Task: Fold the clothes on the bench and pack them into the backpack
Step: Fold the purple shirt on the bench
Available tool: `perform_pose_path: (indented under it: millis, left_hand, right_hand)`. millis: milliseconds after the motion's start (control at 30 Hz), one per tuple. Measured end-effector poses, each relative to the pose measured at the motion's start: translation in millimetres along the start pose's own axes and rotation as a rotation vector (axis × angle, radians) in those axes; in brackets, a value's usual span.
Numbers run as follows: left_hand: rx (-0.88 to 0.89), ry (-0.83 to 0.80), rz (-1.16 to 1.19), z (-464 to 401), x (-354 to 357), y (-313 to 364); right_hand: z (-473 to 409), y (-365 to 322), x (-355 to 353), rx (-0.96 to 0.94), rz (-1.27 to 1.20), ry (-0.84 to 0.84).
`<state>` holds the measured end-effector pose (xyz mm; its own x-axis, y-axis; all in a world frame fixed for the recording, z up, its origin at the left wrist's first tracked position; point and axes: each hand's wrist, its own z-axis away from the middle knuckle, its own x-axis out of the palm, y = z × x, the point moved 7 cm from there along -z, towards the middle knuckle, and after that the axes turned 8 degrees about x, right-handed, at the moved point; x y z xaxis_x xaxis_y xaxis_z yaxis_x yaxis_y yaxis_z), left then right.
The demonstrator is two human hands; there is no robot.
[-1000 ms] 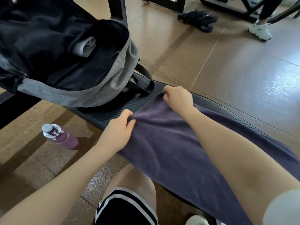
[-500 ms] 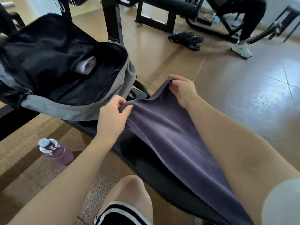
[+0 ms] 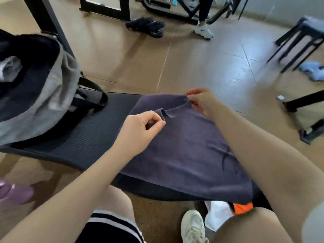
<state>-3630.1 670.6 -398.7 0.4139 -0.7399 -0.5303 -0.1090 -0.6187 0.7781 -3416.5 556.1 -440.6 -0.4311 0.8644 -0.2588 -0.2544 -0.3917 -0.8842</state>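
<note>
Purple cloth (image 3: 184, 151) lies on dark bench (image 3: 91, 141), doubled, right of open backpack (image 3: 43, 102). Left hand (image 3: 140, 130) pinches near corner of top edge between thumb and forefinger. Right hand (image 3: 201, 102) pinches far corner, other fingers loosely curled. Top edge sags between hands. Advice: draw corners apart until edge taut, line up with layer beneath, lay flat, then press crease before next fold. Risk: slack edge gives crooked fold. More clothing, white and orange (image 3: 242, 207), shows under cloth's right end.
</note>
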Motion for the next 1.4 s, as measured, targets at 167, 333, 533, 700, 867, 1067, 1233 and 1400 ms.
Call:
perform_pose_path:
  millis: [167, 333, 533, 700, 867, 1067, 1233, 1400]
  left_hand:
    - [0.109, -0.206, 0.096, -11, 81, 48]
    - [0.186, -0.394, 0.212, -11, 153, 88]
    - [0.175, -0.481, 0.293, -14, 210, 114]
    - [0.06, -0.7, 0.21, -11, 242, 87]
    - [0.124, -0.298, -0.098, -73, 205, 26]
    - [0.166, -0.325, -0.645, -138, 192, -36]
    - [0.103, -0.421, -0.856, -147, 179, -58]
    - [0.115, -0.383, -0.917, -151, 166, -61]
  right_hand:
    - [7, 38, -95, 0.026, 0.086, 0.152]
    - [18, 63, -156, 0.062, 0.052, 0.185]
    - [6, 96, -206, 0.089, 0.008, 0.228]
    - [-16, 121, -208, 0.075, 0.155, 0.275]
    - [-25, 130, -211, 0.046, 0.365, 0.352]
    - [-22, 118, -211, -0.007, 0.562, 0.398]
    - [-32, 127, -205, 0.019, 0.557, 0.322]
    - [-30, 122, -210, -0.052, 0.494, 0.384]
